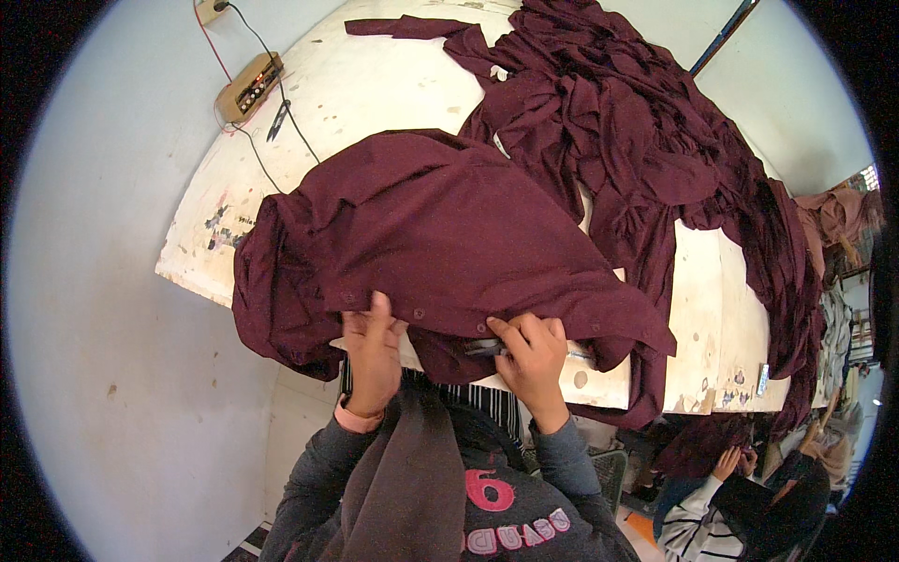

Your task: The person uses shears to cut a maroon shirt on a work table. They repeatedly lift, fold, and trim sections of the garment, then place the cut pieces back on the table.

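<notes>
A maroon buttoned shirt (440,234) lies spread over the near edge of the table, its row of buttons running along the side closest to me. My left hand (373,356) rests at that button edge, fingers stretched over the cloth and slightly blurred. To its right, my right hand (536,361) is closed, with thumb and forefinger at the edge beside a button (482,328). A small dark tool (484,347) with a greyish part sticks out from under those fingers; most of it is hidden, so its exact kind is unclear.
More maroon garments (618,131) are heaped across the back and right of the pale table (375,84). A brown box with cords (251,89) and black snips (278,122) lie by the left wall. Another person (740,506) sits at lower right, handling maroon cloth.
</notes>
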`<action>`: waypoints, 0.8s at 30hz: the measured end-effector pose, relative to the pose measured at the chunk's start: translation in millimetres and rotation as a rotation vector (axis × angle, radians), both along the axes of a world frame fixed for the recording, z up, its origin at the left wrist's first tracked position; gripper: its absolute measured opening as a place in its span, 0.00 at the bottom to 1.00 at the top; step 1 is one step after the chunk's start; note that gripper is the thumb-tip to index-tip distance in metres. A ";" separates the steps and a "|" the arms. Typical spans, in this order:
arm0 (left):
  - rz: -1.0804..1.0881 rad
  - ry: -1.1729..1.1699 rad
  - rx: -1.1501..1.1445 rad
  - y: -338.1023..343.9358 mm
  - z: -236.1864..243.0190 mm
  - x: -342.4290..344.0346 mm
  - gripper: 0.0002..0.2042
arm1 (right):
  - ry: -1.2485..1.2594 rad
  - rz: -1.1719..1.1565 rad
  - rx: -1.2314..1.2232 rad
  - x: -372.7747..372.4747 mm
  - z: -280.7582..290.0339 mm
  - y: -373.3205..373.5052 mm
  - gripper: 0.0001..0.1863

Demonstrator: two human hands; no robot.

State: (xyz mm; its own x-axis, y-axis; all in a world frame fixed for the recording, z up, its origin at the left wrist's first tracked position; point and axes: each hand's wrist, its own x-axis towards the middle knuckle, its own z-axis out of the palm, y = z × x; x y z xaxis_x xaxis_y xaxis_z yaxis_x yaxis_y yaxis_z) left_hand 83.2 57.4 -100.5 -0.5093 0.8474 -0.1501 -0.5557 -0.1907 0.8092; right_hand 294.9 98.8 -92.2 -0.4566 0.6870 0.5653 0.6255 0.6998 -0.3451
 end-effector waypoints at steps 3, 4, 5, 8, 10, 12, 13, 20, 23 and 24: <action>-0.167 0.078 0.025 -16.8 -17.2 26.4 0.08 | 0.037 -0.002 0.101 -5.9 4.6 -6.7 0.29; -0.237 -0.050 0.022 -19.6 -14.4 34.2 0.09 | 0.048 0.001 0.116 -6.2 5.5 -7.9 0.28; -0.308 -0.178 0.019 -22.5 -7.7 40.3 0.09 | 0.060 0.003 0.132 -6.5 6.1 -9.1 0.28; -0.504 -0.289 -0.011 -21.1 4.9 35.4 0.13 | 0.037 0.029 0.101 -1.0 12.6 -14.4 0.25; -0.507 -0.245 -0.029 -19.2 -2.6 29.7 0.14 | 0.078 0.024 0.029 -2.3 23.6 -17.5 0.22; -0.490 -0.231 -0.028 -18.5 2.4 28.6 0.15 | 0.186 -0.022 -0.069 -8.5 37.2 -20.9 0.21; -0.483 -0.225 -0.027 -17.2 9.6 28.1 0.16 | 0.185 -0.045 -0.067 -6.9 37.2 -21.9 0.20; -0.389 -0.271 -0.088 -16.4 27.9 33.3 0.12 | -0.013 -0.106 -0.008 -2.9 45.7 -30.6 0.18; -0.461 -0.226 -0.027 -20.1 8.5 27.4 0.15 | -0.010 -0.085 0.000 -7.8 46.0 -32.8 0.18; -0.474 -0.232 -0.009 -20.1 4.8 26.7 0.15 | 0.004 -0.078 0.001 -8.6 45.6 -33.1 0.18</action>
